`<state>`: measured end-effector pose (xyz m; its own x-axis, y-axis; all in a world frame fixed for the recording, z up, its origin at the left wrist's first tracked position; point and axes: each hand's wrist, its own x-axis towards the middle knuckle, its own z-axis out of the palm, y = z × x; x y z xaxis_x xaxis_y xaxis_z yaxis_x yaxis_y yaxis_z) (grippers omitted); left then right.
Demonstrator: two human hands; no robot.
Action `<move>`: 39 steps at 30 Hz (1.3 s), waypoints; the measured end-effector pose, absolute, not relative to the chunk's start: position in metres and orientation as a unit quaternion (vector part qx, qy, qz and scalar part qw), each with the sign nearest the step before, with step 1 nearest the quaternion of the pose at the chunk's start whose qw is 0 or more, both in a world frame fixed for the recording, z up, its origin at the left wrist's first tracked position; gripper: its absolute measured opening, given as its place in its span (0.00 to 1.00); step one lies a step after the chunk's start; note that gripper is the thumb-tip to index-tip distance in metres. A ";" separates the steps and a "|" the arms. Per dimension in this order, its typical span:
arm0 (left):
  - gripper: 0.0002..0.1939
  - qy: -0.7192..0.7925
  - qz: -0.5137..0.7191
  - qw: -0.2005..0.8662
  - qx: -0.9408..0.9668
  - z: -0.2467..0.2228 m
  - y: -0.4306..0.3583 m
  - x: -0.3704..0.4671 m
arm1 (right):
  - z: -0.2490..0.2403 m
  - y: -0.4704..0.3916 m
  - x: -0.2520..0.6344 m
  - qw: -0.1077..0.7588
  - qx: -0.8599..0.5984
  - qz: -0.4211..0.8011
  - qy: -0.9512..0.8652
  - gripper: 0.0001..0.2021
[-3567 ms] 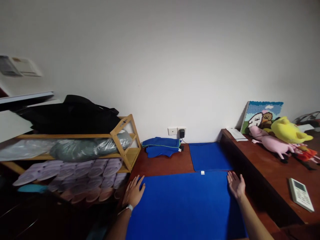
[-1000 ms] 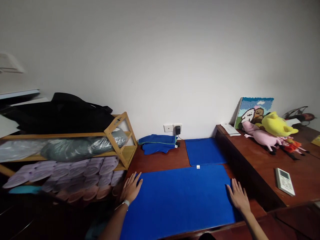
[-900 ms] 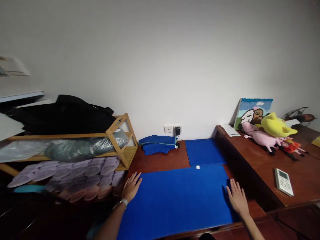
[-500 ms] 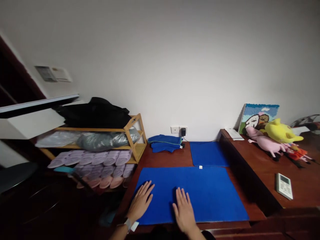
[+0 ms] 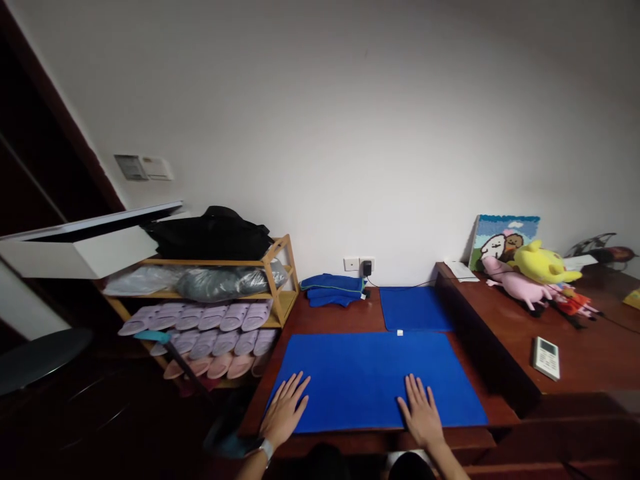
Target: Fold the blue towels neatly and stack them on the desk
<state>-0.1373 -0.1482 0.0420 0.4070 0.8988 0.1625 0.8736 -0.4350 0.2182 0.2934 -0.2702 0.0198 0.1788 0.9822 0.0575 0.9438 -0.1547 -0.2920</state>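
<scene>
A blue cloth [image 5: 365,373] lies spread flat on the reddish-brown wooden table [image 5: 340,323]. My left hand [image 5: 286,408] rests on its near left corner area, palm down with the fingers spread. On the near edge, right of the middle, my right hand [image 5: 421,410] lies flat too, fingers apart. Neither hand holds anything. A small white tag [image 5: 399,333] shows at the far edge of the cloth. Behind it lies a second blue cloth [image 5: 415,308], also flat. Folded blue cloths [image 5: 334,291] are piled at the back left by the wall.
A charger [image 5: 367,267] with a cord sits in the wall socket. Left stands a wooden rack [image 5: 286,303] with slippers [image 5: 210,317] and a black bag [image 5: 213,235]. The higher desk at right bears plush toys [image 5: 543,263], a picture [image 5: 505,233] and a white remote [image 5: 546,358].
My right hand has moved right across the blue cloth. My left hand stays near the left edge. The view has shifted somewhat to the left.
</scene>
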 end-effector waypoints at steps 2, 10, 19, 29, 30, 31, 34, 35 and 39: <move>0.27 0.529 0.132 0.045 0.837 0.040 -0.147 -0.138 | 0.011 -0.279 0.336 0.116 -0.786 0.051 -0.605 0.39; 0.27 0.538 0.114 0.064 0.833 0.037 -0.139 -0.140 | -0.013 -0.313 0.460 0.098 -0.833 0.027 -0.544 0.41; 0.23 0.598 0.180 0.021 0.781 0.057 -0.090 -0.151 | -0.001 -0.282 0.444 0.130 -0.839 -0.014 -0.528 0.41; 0.26 0.639 0.127 -0.027 0.758 0.045 -0.009 -0.130 | 0.071 -0.139 0.253 0.155 -0.699 0.091 -0.692 0.34; 0.26 0.648 0.121 -0.031 0.751 0.045 -0.005 -0.127 | 0.070 -0.129 0.242 0.156 -0.685 0.102 -0.704 0.34; 0.26 0.656 0.117 -0.034 0.745 0.045 -0.001 -0.125 | 0.067 -0.120 0.234 0.155 -0.676 0.110 -0.712 0.33; 0.26 0.666 0.115 -0.041 0.736 0.043 0.005 -0.125 | 0.055 -0.103 0.229 0.140 -0.677 0.126 -0.711 0.34; 0.27 0.664 0.116 -0.043 0.737 0.040 0.006 -0.127 | 0.051 -0.100 0.234 0.132 -0.683 0.129 -0.706 0.34; 0.28 0.653 0.149 -0.038 0.742 0.028 0.006 -0.134 | 0.033 -0.105 0.287 0.106 -0.716 0.118 -0.680 0.35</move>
